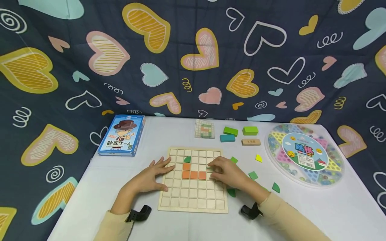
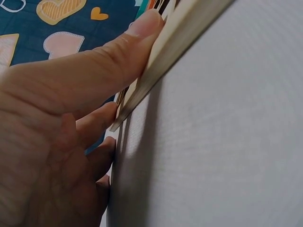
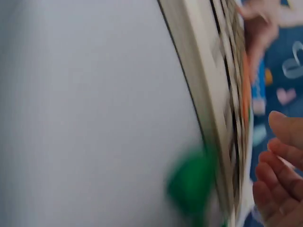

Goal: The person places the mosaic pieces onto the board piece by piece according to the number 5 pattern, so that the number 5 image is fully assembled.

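A square wooden grid board point(image 1: 193, 205) lies on the table. On it, several orange square tiles point(image 1: 194, 175) form an L with a green quarter-round tile point(image 1: 187, 159) at its top. My left hand point(image 1: 147, 177) steadies the board's left side with spread fingers; in the left wrist view its thumb point(image 2: 102, 71) lies along the edge. My right hand point(image 1: 230, 172) hovers over the board's right side, fingers bent, thumb and forefinger apart. A small greenish sliver shows by its forefinger tip; I cannot tell whether the hand holds it. The right wrist view is blurred.
Loose green tiles point(image 1: 253, 175) and a yellow tile point(image 1: 258, 158) lie right of the board. Behind are a pattern card point(image 1: 204, 129) and several blocks point(image 1: 250, 130). A blue game box point(image 1: 123, 135) stands left, a round marble game point(image 1: 304, 155) right. A heart-patterned cloth hangs behind.
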`<state>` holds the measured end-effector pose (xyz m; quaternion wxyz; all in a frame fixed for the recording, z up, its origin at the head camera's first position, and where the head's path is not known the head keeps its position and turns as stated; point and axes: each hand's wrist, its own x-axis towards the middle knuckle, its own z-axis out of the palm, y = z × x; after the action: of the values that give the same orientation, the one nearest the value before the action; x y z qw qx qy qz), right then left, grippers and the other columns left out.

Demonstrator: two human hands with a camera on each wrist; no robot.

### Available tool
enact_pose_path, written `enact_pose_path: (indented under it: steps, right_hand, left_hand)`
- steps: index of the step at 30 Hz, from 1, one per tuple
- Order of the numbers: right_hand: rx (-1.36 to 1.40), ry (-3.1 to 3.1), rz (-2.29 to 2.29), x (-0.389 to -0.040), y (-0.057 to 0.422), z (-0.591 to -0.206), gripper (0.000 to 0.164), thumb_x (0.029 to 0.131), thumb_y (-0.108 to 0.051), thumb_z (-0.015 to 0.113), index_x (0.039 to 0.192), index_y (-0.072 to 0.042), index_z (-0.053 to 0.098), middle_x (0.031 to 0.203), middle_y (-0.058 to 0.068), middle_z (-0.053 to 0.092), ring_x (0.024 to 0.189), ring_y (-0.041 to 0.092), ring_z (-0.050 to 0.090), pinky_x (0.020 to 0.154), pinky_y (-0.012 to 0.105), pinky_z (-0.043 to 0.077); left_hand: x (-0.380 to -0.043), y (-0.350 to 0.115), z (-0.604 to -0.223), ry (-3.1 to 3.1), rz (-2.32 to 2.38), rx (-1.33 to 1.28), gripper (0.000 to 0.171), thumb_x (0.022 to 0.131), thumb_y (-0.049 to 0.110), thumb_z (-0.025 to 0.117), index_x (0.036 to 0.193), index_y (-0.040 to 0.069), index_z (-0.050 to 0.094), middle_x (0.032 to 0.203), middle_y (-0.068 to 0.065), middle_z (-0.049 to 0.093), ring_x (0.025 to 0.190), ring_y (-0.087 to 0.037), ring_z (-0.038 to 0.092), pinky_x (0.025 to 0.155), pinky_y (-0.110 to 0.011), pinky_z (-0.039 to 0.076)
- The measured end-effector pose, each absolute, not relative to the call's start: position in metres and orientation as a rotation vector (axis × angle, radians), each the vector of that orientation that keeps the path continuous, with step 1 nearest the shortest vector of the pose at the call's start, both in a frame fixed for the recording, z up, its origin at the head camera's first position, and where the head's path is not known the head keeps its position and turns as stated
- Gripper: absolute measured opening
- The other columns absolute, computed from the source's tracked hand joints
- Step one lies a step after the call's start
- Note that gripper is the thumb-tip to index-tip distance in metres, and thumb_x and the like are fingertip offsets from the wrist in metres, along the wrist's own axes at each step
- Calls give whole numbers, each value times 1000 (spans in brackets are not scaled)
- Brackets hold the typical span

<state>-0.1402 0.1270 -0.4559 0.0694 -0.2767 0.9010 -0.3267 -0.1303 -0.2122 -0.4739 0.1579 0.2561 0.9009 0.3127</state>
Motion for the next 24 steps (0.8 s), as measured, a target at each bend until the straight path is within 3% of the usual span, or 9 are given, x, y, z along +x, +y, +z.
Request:
enact_pose_path:
  steps: [7, 11, 18, 24]
  right_hand:
    - [-717, 2792, -966, -167, 185, -455, 32, 84, -7, 69, 116, -6, 66, 111, 5, 65, 100, 22, 63, 85, 37, 54]
    - [-706, 2741, -932, -177, 202, -459, 31, 84, -2, 66, 116, -6, 66, 114, 8, 65, 102, 23, 61, 86, 38, 54]
    - [-776, 2738, -860, -183, 208, -466, 30, 81, 3, 67, 108, -9, 70, 106, 4, 64, 96, 19, 60, 80, 32, 52]
    - [-728, 2816, -855, -183, 208, -463, 23, 80, -8, 73, 103, -9, 69, 99, 2, 63, 86, 13, 56, 75, 30, 51]
  left_hand:
    - [-130, -213, -477, 2590, 903, 740, 85, 65, 40, 81, 140, 18, 48, 157, -7, 22, 146, -35, 9, 116, -58, 4]
    - [-130, -212, -478, 2581, 917, 744, 84, 66, 40, 81, 140, 18, 48, 157, -7, 22, 146, -34, 9, 116, -58, 3]
    - [-128, -211, -477, 2585, 907, 746, 84, 66, 40, 81, 140, 17, 48, 157, -8, 23, 146, -35, 10, 116, -59, 4]
    - [-129, -212, -474, 2592, 895, 748, 84, 66, 41, 80, 140, 18, 48, 157, -7, 22, 146, -35, 10, 116, -58, 4]
